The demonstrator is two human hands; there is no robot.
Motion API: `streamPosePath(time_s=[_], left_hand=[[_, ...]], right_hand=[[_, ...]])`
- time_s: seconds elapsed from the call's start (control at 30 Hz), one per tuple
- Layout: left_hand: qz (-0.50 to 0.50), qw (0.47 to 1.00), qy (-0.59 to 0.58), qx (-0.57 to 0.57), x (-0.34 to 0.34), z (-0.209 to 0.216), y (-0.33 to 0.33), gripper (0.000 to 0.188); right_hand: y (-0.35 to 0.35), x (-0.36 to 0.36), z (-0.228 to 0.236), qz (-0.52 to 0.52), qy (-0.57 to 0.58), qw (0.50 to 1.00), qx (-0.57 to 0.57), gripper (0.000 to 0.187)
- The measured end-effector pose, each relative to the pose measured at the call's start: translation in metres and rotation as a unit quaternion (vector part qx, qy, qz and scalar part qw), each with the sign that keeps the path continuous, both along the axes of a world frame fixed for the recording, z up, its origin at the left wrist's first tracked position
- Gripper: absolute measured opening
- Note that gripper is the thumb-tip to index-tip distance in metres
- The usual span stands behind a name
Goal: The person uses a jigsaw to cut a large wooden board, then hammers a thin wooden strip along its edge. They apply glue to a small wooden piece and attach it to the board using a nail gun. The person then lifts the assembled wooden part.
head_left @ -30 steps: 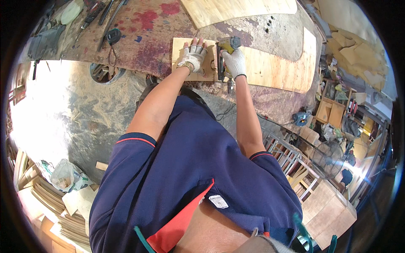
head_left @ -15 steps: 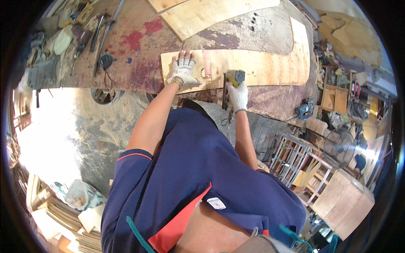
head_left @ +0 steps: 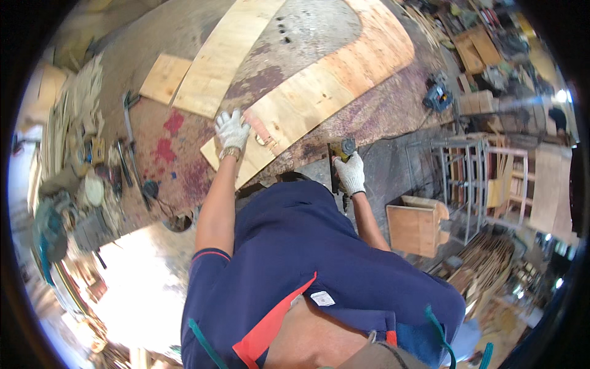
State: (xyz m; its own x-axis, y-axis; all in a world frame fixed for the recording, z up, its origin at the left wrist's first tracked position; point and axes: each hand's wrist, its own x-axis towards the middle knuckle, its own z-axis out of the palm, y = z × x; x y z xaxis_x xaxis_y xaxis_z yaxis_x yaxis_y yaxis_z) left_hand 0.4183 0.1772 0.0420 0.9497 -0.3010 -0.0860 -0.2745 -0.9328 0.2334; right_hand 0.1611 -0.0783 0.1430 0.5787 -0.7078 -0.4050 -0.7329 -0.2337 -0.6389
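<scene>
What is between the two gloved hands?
In the head view, the near end of the long plywood board and the stained workbench edge lie between the left hand and the right hand, which grips a power tool.

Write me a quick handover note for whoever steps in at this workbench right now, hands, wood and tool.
Left hand, gloved, presses flat on the near end of the long plywood strip lying across the stained workbench.
Right hand, gloved, grips a yellow-bodied power tool at the bench's near edge, off the wood.
Done: strip laid out and held down.
Left: tool not yet on the strip. A second plywood board lies beyond.
</scene>
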Motion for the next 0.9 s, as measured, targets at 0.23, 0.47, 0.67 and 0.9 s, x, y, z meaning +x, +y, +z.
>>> streamPosePath(time_s=[0.23, 0.47, 0.67, 0.9], left_hand=[[0.001, 0.998, -0.057, 0.033, -0.017, -0.008, -0.006, 0.059], [0.166, 0.985, -0.044, 0.025, -0.097, 0.011, 0.041, 0.072], [0.494, 0.767, 0.069, -0.404, -0.177, 0.005, 0.112, 0.049], [0.494, 0.578, 0.284, -0.584, -0.197, -0.016, 0.122, 0.038]], right_hand=[[-0.031, -0.012, -0.015, -0.032, -0.025, 0.999, 0.002, 0.041], [-0.114, 0.012, -0.007, -0.072, 0.021, 0.972, -0.224, 0.037], [-0.188, 0.048, -0.037, 0.04, 0.068, 0.953, -0.292, 0.072], [-0.197, 0.067, -0.09, 0.047, 0.108, 0.948, -0.295, 0.078]])
